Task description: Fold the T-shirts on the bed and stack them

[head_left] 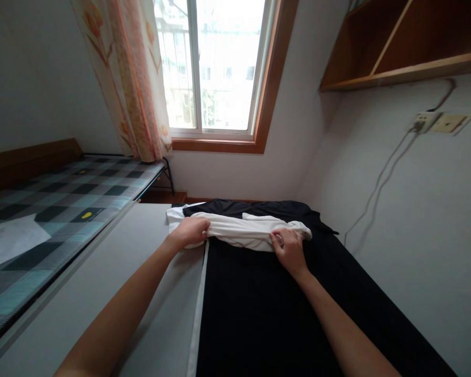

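Note:
A folded length of white fabric (239,230) lies crosswise over a wide black cloth (255,303), near its far end. My left hand (192,230) grips the left part of the white fabric, fingers closed on it. Toward its right end, my right hand (290,248) pinches the same fabric between thumb and fingers. The black cloth is spread flat toward me and has a white strip (198,314) along its left edge. More black cloth is bunched behind the white fabric. Whether the white and black pieces are joined cannot be made out.
The cloth rests on a pale grey tabletop (94,272). To the left stands a bed with a checked mattress (63,193) and a paper sheet (11,241). A curtained window (227,68) is ahead; a wooden shelf (408,70) and plugged-in cable (377,188) are at right.

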`<action>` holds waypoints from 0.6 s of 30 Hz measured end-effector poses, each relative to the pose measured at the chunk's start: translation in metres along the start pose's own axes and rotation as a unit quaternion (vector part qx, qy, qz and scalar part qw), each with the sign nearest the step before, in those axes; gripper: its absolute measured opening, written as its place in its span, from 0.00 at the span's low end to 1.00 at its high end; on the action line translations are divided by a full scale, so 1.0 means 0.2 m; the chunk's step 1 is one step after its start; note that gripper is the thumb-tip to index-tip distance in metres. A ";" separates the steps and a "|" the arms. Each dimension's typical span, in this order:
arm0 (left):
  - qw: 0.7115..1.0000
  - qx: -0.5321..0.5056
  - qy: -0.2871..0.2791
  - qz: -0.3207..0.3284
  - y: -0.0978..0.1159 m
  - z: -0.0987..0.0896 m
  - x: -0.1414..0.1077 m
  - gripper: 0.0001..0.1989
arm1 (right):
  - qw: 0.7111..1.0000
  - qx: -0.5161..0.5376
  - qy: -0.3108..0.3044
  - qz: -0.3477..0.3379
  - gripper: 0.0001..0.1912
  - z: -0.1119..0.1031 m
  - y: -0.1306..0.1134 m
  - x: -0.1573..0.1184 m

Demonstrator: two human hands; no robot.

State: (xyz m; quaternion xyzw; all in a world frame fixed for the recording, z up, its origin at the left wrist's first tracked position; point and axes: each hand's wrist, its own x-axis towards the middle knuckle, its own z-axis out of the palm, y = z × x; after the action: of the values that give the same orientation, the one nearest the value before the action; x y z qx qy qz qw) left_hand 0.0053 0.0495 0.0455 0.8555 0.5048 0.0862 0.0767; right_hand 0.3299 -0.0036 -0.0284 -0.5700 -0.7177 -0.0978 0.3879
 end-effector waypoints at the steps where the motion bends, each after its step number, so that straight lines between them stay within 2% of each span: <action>1: 1.000 -0.016 0.017 -0.005 0.01 -0.01 0.01 0.03 | 1.000 0.002 0.014 0.000 0.08 -0.01 -0.01 0.00; 4: 0.992 -0.106 0.063 0.015 0.09 -0.02 0.02 0.11 | 0.999 0.033 0.034 -0.024 0.05 -0.01 -0.08 0.00; 5: 0.986 -0.144 0.074 0.035 0.13 -0.02 0.02 0.13 | 0.997 0.060 0.025 -0.037 0.07 -0.01 -0.11 -0.01; 8: 0.959 -0.246 0.083 0.115 0.28 0.00 0.01 0.17 | 0.982 0.179 -0.037 -0.054 0.24 0.01 -0.19 -0.03; 10: 0.937 -0.300 0.045 0.174 0.36 0.02 -0.01 0.16 | 0.964 0.253 -0.073 -0.040 0.30 0.03 -0.23 -0.05; 12: 0.910 -0.348 -0.012 0.225 0.42 0.04 -0.02 0.13 | 0.950 0.299 -0.088 -0.012 0.22 0.04 -0.25 -0.05; 14: 0.891 -0.379 -0.034 0.246 0.43 0.05 -0.02 0.13 | 0.941 0.328 -0.078 0.032 0.11 0.05 -0.24 -0.04; 16: 0.900 -0.369 0.011 0.233 0.39 0.06 0.00 0.13 | 0.931 0.352 -0.041 0.083 0.08 0.05 -0.20 -0.02; 18: 0.929 -0.299 0.075 0.206 0.33 0.08 0.02 0.17 | 0.919 0.371 0.017 0.136 0.09 0.05 -0.14 0.00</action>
State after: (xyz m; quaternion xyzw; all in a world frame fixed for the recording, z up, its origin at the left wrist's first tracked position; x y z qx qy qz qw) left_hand 0.0661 0.0204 0.0453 0.8692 0.2725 0.3106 0.2716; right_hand 0.2999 -0.0075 -0.0263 -0.4756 -0.6115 0.2192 0.5932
